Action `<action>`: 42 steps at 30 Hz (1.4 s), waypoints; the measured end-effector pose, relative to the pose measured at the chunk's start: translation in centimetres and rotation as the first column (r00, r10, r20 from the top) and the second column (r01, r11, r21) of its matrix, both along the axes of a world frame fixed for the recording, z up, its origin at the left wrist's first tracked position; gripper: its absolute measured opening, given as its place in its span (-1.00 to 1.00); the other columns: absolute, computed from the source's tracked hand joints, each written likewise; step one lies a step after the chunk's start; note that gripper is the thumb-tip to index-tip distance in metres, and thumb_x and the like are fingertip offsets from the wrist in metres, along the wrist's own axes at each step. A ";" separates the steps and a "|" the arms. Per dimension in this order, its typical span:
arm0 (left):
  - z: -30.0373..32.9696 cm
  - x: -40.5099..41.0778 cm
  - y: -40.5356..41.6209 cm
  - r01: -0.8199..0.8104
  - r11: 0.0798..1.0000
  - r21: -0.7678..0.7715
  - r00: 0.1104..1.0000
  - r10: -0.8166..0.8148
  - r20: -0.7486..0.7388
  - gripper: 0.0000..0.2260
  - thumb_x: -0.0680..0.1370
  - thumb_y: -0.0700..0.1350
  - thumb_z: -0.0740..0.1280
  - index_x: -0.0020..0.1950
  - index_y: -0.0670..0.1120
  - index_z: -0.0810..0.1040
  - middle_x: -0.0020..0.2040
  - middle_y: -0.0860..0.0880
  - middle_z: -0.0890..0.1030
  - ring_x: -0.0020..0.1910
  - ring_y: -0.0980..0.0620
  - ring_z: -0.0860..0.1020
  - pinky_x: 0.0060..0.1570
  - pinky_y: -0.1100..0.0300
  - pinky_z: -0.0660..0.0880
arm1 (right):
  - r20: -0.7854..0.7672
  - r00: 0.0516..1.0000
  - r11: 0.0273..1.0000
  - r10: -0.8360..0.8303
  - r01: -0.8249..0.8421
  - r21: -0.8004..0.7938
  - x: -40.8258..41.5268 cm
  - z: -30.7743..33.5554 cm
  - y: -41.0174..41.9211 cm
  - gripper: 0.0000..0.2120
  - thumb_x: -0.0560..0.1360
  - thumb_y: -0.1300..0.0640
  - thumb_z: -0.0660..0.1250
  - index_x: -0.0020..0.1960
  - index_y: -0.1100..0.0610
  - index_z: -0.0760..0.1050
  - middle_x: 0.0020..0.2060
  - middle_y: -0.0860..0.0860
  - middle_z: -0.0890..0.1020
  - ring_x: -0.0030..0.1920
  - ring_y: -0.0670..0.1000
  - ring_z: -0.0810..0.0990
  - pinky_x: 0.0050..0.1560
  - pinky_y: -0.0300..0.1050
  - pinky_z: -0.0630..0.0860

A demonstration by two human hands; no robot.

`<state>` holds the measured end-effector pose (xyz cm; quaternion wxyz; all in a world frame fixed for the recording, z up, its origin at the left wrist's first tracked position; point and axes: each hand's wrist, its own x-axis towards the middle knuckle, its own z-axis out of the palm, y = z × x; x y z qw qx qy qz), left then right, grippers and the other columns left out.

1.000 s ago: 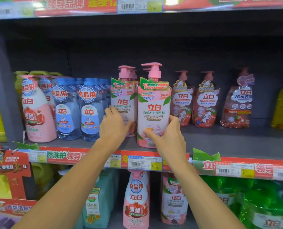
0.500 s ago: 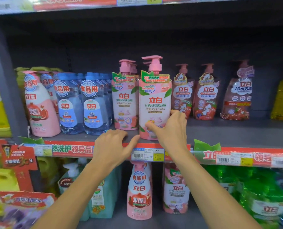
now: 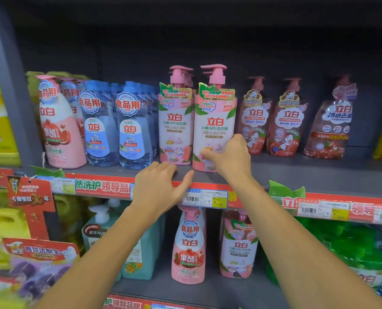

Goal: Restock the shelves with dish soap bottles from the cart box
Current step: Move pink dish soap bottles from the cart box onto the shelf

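Grey metal store shelving (image 3: 297, 172) fills my view, its front edge lined with red price strips. My right hand (image 3: 230, 157) wraps its thumb and fingers round the lower body of a tall pink-and-white pump bottle of dish soap (image 3: 214, 123), which stands upright at the shelf's front, just beside a matching pink pump bottle (image 3: 175, 126). My left hand (image 3: 161, 188) rests on the shelf lip, fingers loosely spread, holding nothing. Clear blue soap bottles (image 3: 116, 130) stand further left.

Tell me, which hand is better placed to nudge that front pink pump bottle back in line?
Probably the right hand: it grips the front pink pump bottle. The left hand rests on the shelf edge.
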<state>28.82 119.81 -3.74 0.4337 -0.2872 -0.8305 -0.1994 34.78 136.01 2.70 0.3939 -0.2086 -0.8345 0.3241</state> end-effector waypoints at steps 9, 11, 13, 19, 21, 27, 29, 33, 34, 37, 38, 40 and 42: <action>0.1 0.0 0.0 0.006 1.000 -0.012 1.000 -0.006 0.007 -0.45 0.51 0.33 0.04 -0.25 -0.06 0.60 -0.30 0.03 0.61 -0.29 0.00 0.55 -0.36 0.20 0.30 | 0.060 0.998 1.000 -0.006 0.007 -0.023 -1.4 0.7 0.7 -0.27 0.33 -0.05 0.60 0.27 0.28 0.32 0.24 0.17 0.51 0.22 0.18 0.54 0.11 0.06 0.51; 0.1 0.0 0.0 0.011 1.000 -0.004 1.000 -0.011 0.000 -0.45 0.51 0.32 0.05 -0.25 -0.06 0.60 -0.30 0.03 0.61 -0.28 0.01 0.55 -0.35 0.21 0.27 | 0.059 0.998 0.999 -0.004 0.006 -0.032 -1.6 0.7 0.7 -0.27 0.33 -0.04 0.60 0.28 0.27 0.32 0.24 0.17 0.50 0.22 0.18 0.54 0.10 0.05 0.50; 0.1 -0.1 -0.1 0.018 1.000 0.006 1.000 -0.018 0.003 -0.45 0.50 0.34 0.05 -0.25 -0.06 0.61 -0.30 0.04 0.62 -0.27 0.01 0.55 -0.34 0.21 0.27 | 0.059 0.998 0.999 0.001 0.002 -0.039 -1.8 0.6 0.8 -0.27 0.33 -0.04 0.60 0.28 0.27 0.32 0.24 0.16 0.50 0.22 0.18 0.53 0.12 0.05 0.49; 0.2 -0.1 -0.2 0.013 1.000 -0.012 1.000 -0.012 0.025 -0.41 0.49 0.36 0.02 -0.21 -0.05 0.63 -0.24 0.04 0.64 -0.21 0.01 0.57 -0.31 0.21 0.30 | 0.081 0.996 0.999 0.022 -0.018 -0.051 -2.3 0.6 1.2 -0.26 0.37 -0.03 0.59 0.32 0.28 0.29 0.29 0.17 0.46 0.25 0.19 0.51 0.15 0.05 0.48; 0.2 0.0 -0.1 0.005 1.000 -0.019 0.999 -0.004 0.039 -0.40 0.48 0.36 0.01 -0.19 -0.06 0.63 -0.23 0.04 0.63 -0.20 0.02 0.57 -0.30 0.21 0.30 | 0.099 0.994 0.998 0.037 -0.032 -0.054 -2.3 0.7 1.2 -0.27 0.38 -0.01 0.58 0.34 0.28 0.27 0.30 0.17 0.45 0.25 0.19 0.52 0.16 0.06 0.48; 0.4 0.4 -0.2 -0.027 0.998 -0.058 0.996 0.032 0.080 -0.38 0.47 0.37 -0.03 -0.13 -0.06 0.63 -0.18 0.03 0.64 -0.15 0.00 0.57 -0.26 0.19 0.30 | 0.140 0.990 0.998 0.025 -0.017 -0.056 -2.4 0.5 1.4 -0.23 0.39 -0.07 0.57 0.37 0.27 0.26 0.32 0.16 0.44 0.27 0.20 0.51 0.15 0.06 0.47; 0.7 0.6 -0.3 -0.033 0.994 -0.105 0.993 0.045 0.112 -0.35 0.46 0.38 -0.08 -0.07 -0.05 0.63 -0.12 0.03 0.64 -0.09 0.00 0.56 -0.23 0.16 0.35 | 0.193 0.981 1.000 -0.021 0.022 -0.004 -2.3 0.4 1.1 -0.21 0.42 -0.15 0.52 0.40 0.26 0.24 0.34 0.16 0.45 0.30 0.21 0.50 0.16 0.06 0.44; 1.9 0.9 -1.1 -0.012 0.944 -0.330 0.988 0.062 0.141 -0.33 0.51 0.36 -0.14 0.07 -0.06 0.57 0.01 0.00 0.60 0.03 -0.03 0.52 -0.10 0.08 0.42 | 0.402 0.900 0.978 -0.170 0.103 0.184 -1.0 1.1 0.5 -0.38 0.56 -0.15 0.33 0.43 0.24 0.31 0.35 0.14 0.49 0.34 0.19 0.49 0.16 0.00 0.41; 2.0 0.7 -1.2 -0.005 0.928 -0.372 0.989 0.060 0.138 -0.38 0.55 0.34 -0.10 0.10 -0.07 0.56 0.04 -0.01 0.58 0.07 -0.03 0.51 -0.07 0.07 0.42 | 0.434 0.887 0.978 -0.160 0.081 0.194 -0.4 1.1 0.3 -0.46 0.59 -0.13 0.27 0.41 0.23 0.37 0.35 0.14 0.50 0.33 0.19 0.49 0.15 -0.01 0.40; 1.9 0.7 -1.4 0.003 0.913 -0.408 0.991 0.052 0.122 -0.38 0.59 0.31 -0.10 0.15 -0.09 0.54 0.07 -0.05 0.59 0.08 -0.07 0.52 0.00 0.05 0.43 | 0.424 0.904 0.980 -0.065 -0.021 0.196 2.1 -0.3 -0.7 -0.47 0.64 -0.18 0.13 0.37 0.22 0.40 0.30 0.21 0.53 0.30 0.25 0.50 0.21 0.04 0.42; 1.8 0.8 -1.4 -0.002 0.910 -0.415 0.992 0.054 0.114 -0.32 0.56 0.32 -0.17 0.18 -0.11 0.54 0.08 -0.08 0.60 0.07 -0.10 0.54 0.02 0.03 0.44 | 0.375 0.925 0.968 -0.057 -0.042 0.249 3.0 -0.9 -1.3 -0.46 0.65 -0.19 0.10 0.34 0.25 0.42 0.27 0.24 0.55 0.28 0.26 0.50 0.22 0.06 0.41; 1.2 1.1 -1.5 0.044 0.903 -0.427 0.991 0.013 0.130 -0.25 0.53 0.29 -0.20 0.34 -0.19 0.47 0.19 -0.18 0.60 0.13 -0.19 0.56 0.11 -0.03 0.44 | 0.320 0.944 0.898 -0.074 -0.077 0.434 4.6 -2.5 -2.3 -0.49 0.68 -0.13 0.04 0.35 0.26 0.42 0.31 0.24 0.52 0.36 0.22 0.44 0.36 0.09 0.29; 0.5 1.2 -1.8 0.087 0.897 -0.434 0.991 -0.034 0.128 -0.28 0.55 0.24 -0.13 0.44 -0.25 0.38 0.33 -0.24 0.54 0.26 -0.22 0.54 0.27 -0.12 0.41 | 0.335 0.933 0.814 -0.131 -0.092 0.574 6.1 -3.9 -3.2 -0.47 0.70 -0.09 -0.03 0.52 0.23 0.27 0.50 0.19 0.33 0.53 0.14 0.22 0.54 0.13 0.03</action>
